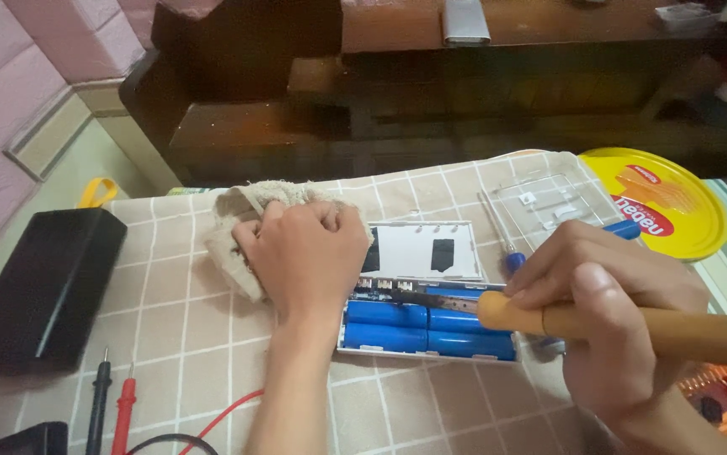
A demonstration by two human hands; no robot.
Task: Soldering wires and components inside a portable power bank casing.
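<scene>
My left hand [309, 253] is closed on a beige cloth [233, 236], pressing it down beside the left end of an opened white battery case [431, 248]. Several blue cylindrical cells [427, 329] lie in the case's lower half. My right hand [608, 312] grips a soldering iron by its orange-tan handle [675, 333]. Its dark metal tip [431, 300] reaches left over the small circuit board along the top edge of the cells.
A black box [43, 286] sits at the left. Red and black probes [111, 404] with leads lie at the front left. A clear plastic cover [549, 206], a blue-handled screwdriver [511, 253] and a round yellow lid [667, 202] lie at the right. Dark wooden furniture stands behind.
</scene>
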